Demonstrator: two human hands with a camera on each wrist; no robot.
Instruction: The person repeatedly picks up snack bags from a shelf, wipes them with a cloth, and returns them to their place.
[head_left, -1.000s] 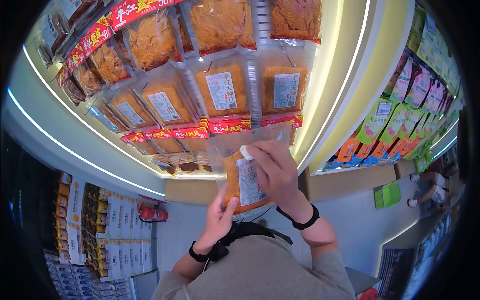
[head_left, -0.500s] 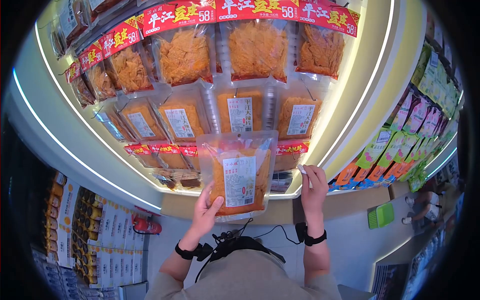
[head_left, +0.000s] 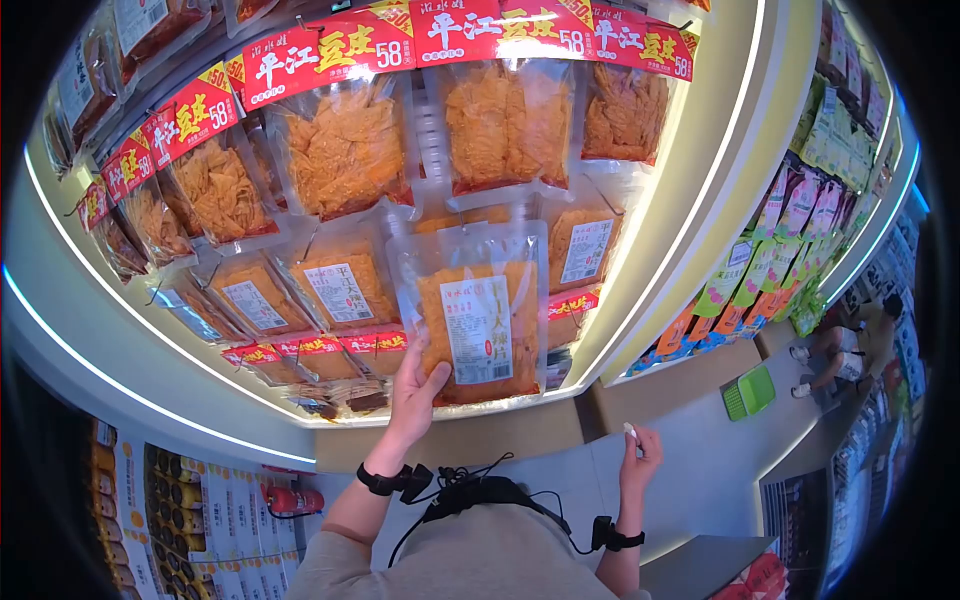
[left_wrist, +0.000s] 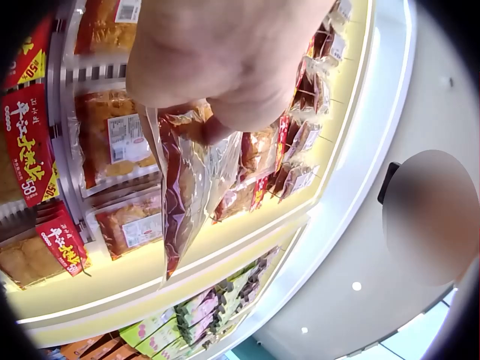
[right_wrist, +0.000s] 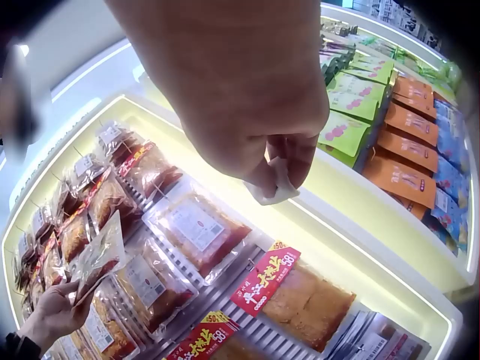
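- Lower now and farther from the display rack (head_left: 665,240), the right hand (head_left: 643,460) pinches a small white piece (right_wrist: 276,187) between thumb and fingers.
- Left hand (head_left: 412,400) grips the held packet (head_left: 475,330) at its lower left edge, thumb across the front.
- In front of the rack, the held packet turns its label towards the head camera.
- Hanging packets (head_left: 345,150) line the rack.
- Green basket (head_left: 749,393): floor, right of the rack.

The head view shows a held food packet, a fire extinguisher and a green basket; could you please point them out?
Held food packet (head_left: 480,332), head view: its white label.
Fire extinguisher (head_left: 291,500), head view: its red body.
Green basket (head_left: 736,402), head view: its slotted side.
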